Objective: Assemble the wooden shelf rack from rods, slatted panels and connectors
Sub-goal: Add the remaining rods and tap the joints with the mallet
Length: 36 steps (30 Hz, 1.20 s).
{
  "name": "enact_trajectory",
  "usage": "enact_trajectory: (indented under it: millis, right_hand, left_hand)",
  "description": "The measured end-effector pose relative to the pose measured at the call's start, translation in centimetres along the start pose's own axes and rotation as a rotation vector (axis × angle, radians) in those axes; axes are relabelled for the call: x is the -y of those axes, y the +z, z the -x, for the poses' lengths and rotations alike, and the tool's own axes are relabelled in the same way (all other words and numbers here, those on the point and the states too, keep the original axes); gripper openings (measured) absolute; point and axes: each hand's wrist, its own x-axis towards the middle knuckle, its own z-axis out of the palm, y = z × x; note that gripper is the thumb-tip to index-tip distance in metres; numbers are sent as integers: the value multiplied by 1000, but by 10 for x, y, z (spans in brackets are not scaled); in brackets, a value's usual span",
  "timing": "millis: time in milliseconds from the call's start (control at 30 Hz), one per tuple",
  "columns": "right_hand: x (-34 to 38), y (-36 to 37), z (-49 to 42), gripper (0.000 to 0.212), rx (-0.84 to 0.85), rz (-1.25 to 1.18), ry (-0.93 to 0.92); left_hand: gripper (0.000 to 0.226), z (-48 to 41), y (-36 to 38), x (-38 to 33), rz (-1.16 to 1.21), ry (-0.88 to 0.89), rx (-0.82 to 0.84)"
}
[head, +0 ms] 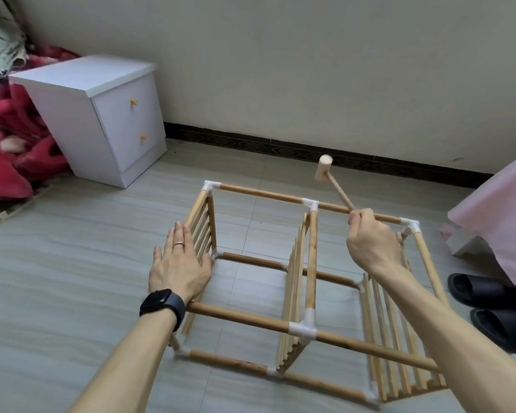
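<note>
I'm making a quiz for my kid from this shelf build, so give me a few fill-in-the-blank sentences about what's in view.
The right hand holds a wooden ____ by its handle.
The left hand, flat against the slatted panel, has a dark ____ on its wrist.
The white nightstand has ____ drawers.
Black ____ lie on the floor right of the rack.
Missing words: mallet, watch, two, slippers.

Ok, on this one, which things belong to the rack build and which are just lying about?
Part of the job: wooden rack, on its side on the floor; mallet, gripped by the right hand; left hand, flat on the end panel.
Lying about: white cabinet; red blanket; black slippers; pink cloth.
</note>
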Motion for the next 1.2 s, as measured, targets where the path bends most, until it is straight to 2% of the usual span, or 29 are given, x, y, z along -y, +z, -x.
enact_trajectory:
  millis: [67,100,200,233,333,367,467,500,600,633,733,800,867,933,1000,1067,1133,1200]
  right_hand:
    - [3,-3,2,32,-119,-121,-33]
    - [5,-2,4,32,-97,-100,-18]
    - [2,9,7,33,279,219,145]
    - [0,10,6,35,319,253,162]
    - [-4,11,5,40,77,30,67]
    - [-6,12,6,38,45,0,55]
    - [-5,16,8,36,257,180,101]
    - [-5,17,7,37,247,195,97]
    - [-7,20,10,37,13,-62,10]
    - [-8,21,10,37,22,-53,13]
    - [-8,26,10,38,283,233,135]
    - [-13,25,11,40,248,205,139]
    - [-12,18,19,41,210,88,117]
    - [-13,10,36,38,219,-66,127]
    - [-15,1,62,35,205,-217,118]
    - [-20,-9,96,32,179,-341,91]
    - [-26,-20,132,29,171,-435,68]
    - [-31,-34,163,30,150,-488,39]
  left_hand:
    - [80,0,0,0,7,-5,-4]
    - [79,0,-1,-1,12,-7,-4]
    - [79,1,-2,-2,24,-15,-1]
    - [78,2,-3,-3,30,-17,-1]
    - [78,2,-4,-3,42,-18,-9]
    - [78,2,-4,-3,46,-17,-5]
    - [78,2,-4,-3,36,-17,-5]
    - [78,2,-4,-3,43,-17,-4]
    - [78,0,-3,-3,61,-15,-19]
    - [78,0,-2,-3,69,-13,-15]
    - [77,0,0,-2,71,-17,-21]
    - [72,3,-4,-3,118,15,-70]
    - [62,11,-9,-4,194,124,-200]
    - [61,27,-9,-6,185,388,-275]
    - [64,49,0,-11,35,735,-231]
    - [62,69,16,-24,-133,1000,-171]
    - [57,83,30,-40,-187,1094,-160]
    - [54,86,34,-53,-168,1065,-125]
